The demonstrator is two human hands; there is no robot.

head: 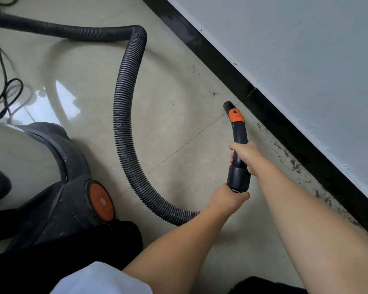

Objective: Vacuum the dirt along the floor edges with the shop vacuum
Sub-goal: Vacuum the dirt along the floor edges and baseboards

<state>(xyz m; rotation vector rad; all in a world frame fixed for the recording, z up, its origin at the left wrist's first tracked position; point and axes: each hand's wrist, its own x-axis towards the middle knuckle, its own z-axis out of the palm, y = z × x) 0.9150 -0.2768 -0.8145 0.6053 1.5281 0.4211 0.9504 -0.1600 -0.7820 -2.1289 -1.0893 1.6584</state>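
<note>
The black curved nozzle handle (239,136) with an orange slider (236,116) points toward the black baseboard (270,115); its open tip hovers near the floor just short of it. My right hand (245,154) grips the handle's middle. My left hand (226,197) grips the hose where it joins the handle's lower collar. The ribbed black hose (124,115) loops across the tiles to the left. Dark dirt specks (293,160) lie along the floor edge beside the baseboard, to the right of the nozzle, with a smaller patch (214,93) beyond its tip.
The shop vacuum (57,172), a steel drum on a black base with an orange wheel hub (99,201), stands at lower left. A thin black power cord (9,92) coils on the glossy tiles at far left. A pale wall (306,49) rises above the baseboard.
</note>
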